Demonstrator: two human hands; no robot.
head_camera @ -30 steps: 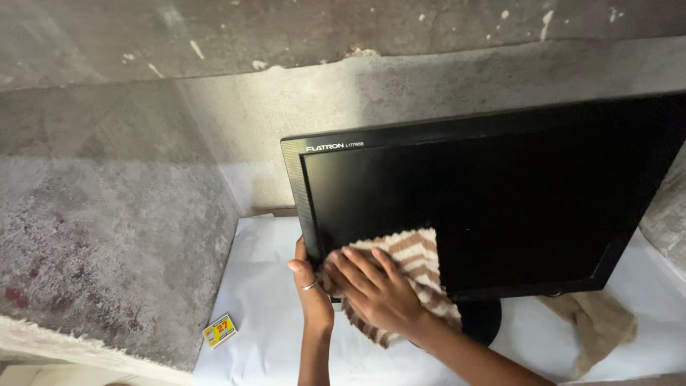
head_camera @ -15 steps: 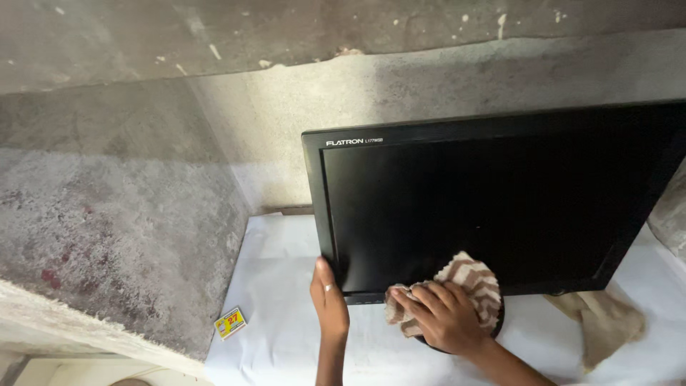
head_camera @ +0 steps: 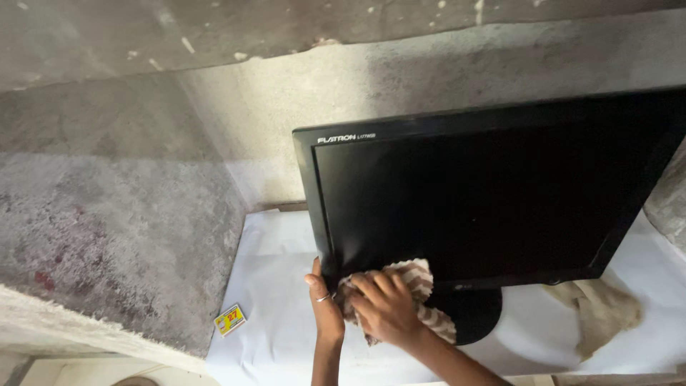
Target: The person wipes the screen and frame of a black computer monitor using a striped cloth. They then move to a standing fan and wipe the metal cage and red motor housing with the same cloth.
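Dim, uneven daylight: brightest on the white-covered counter (head_camera: 271,314) at lower centre and the wall patch at upper centre, falling off to murky grey at the left and top edges. The monitor (head_camera: 486,193) screen reads near-solid black, no glare, detail crushed; its stand casts a soft shadow at lower right. Focus fair in the centre, slight softness and wide-angle stretch toward the corners.

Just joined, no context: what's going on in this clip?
A person is wiping a black flat monitor that stands on a white-covered surface in a concrete corner. The right hand presses a brown-and-white striped cloth against the screen's lower left corner. The left hand steadies the bezel's left edge. A beige rag and a small yellow box lie nearby.
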